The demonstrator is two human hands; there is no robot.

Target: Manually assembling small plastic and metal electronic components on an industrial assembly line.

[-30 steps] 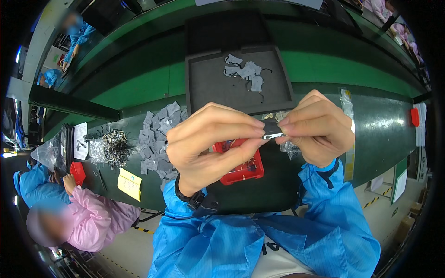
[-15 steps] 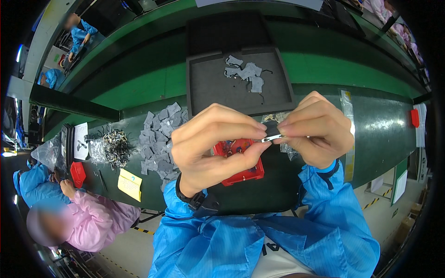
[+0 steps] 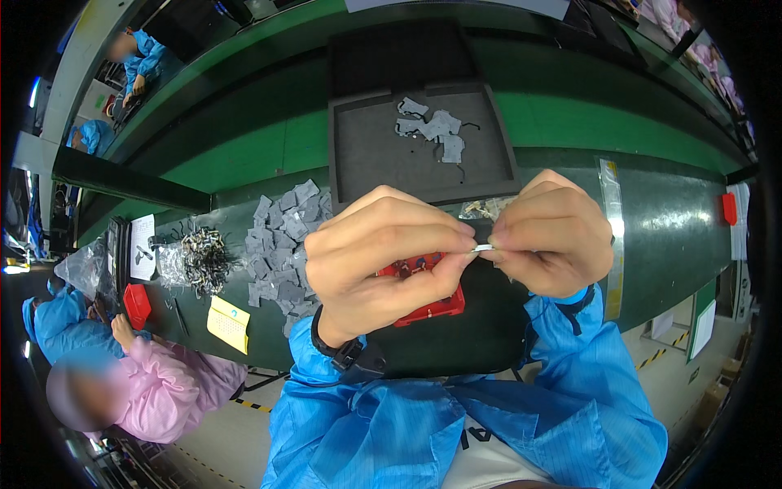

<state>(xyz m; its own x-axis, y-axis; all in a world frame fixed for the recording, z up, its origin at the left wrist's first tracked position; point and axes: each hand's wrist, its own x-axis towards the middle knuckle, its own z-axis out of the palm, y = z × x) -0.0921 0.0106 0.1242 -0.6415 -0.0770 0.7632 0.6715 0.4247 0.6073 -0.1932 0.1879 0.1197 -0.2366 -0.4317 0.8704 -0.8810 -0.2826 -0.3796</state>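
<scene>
My left hand [image 3: 383,259] and my right hand [image 3: 558,232] meet above the bench. Between them is a small thin piece [image 3: 484,248] with a pale, shiny edge, seen edge-on and mostly covered by my fingers; its kind I cannot make out. Each hand pinches one end between thumb and fingertips. Below my left hand, partly hidden, stands a red bin [image 3: 444,310] with small dark and reddish parts. A loose heap of flat grey pieces [image 3: 277,244] lies left of that hand.
Beyond my hands a black tray [image 3: 366,167] holds several grey pieces with thin black leads [image 3: 442,124]. Farther left are a bundle of small cables [image 3: 205,261], a yellow note [image 3: 228,324] and another red bin [image 3: 137,306]. A person in pink [image 3: 167,387] sits at left.
My fingertips have drawn closer together around the small piece, and less of it shows. It now looks flatter and more level. My left hand has shifted slightly right.
</scene>
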